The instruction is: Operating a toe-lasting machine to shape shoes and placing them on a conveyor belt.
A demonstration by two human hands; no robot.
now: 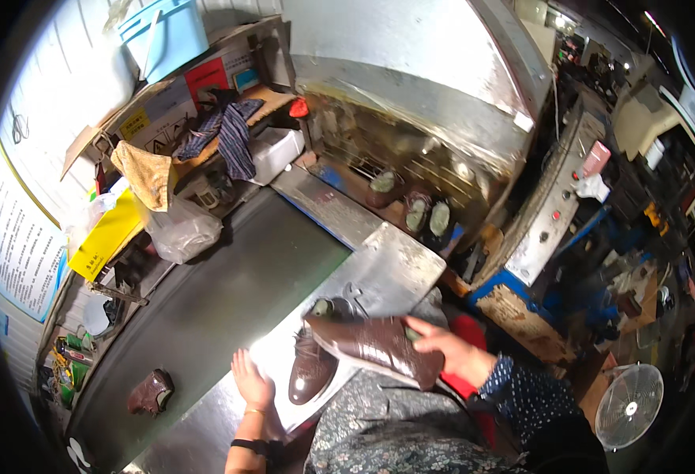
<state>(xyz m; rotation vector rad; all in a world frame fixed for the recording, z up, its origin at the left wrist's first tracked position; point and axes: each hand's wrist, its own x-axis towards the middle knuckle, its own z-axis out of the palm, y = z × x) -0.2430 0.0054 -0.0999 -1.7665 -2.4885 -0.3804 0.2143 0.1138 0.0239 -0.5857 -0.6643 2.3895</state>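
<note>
A glossy dark brown lace-up shoe [371, 345] is in my right hand [448, 349], held by its heel end with the toe toward the left. Its mate, another brown shoe [309, 373], rests on the metal worktop [387, 265] in front of me, on a white surface, with the toe toward me. My left hand [251, 382] is to the left of that shoe, holding nothing, fingers stretched out over the worktop near the belt. A greenish object sits in the opening of the resting shoe.
Left of the worktop runs a dark green conveyor belt [237, 268] with a brown shoe [151, 392] on it. Several shoes [417, 212] stand under a large metal hood [411, 55]. A cluttered shelf [205, 150] lines the far side. A fan [630, 407] stands at the right.
</note>
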